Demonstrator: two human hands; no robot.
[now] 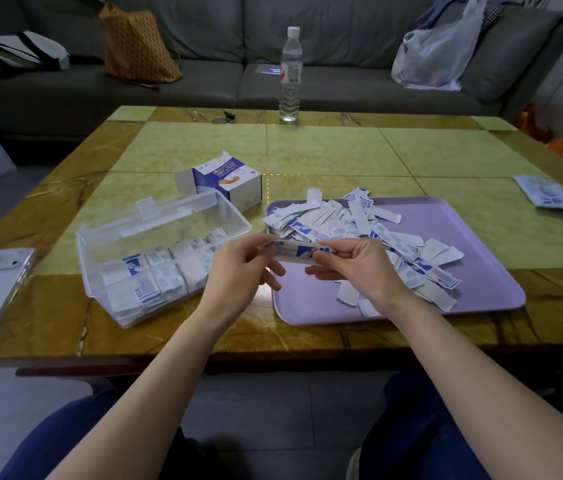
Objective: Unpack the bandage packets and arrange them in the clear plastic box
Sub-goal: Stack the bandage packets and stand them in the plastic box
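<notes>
Thumbs and forefingers of the left hand [238,263] and right hand [352,261] pinched one bandage packet [299,252] by its ends, its long axis running side to side above the table's near edge. The clear plastic box [107,237], just left of the nearer left hand, held rows of folded packets. The purple tray [474,244], toward the near right corner, carried a loose pile of packets [359,230].

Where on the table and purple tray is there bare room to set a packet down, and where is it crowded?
Free: the purple tray's near-left corner and far-right strip; the table between the bandage carton and the water bottle. Crowded: the tray's middle, heaped with bandage packets; the clear plastic box is part-filled.
</notes>
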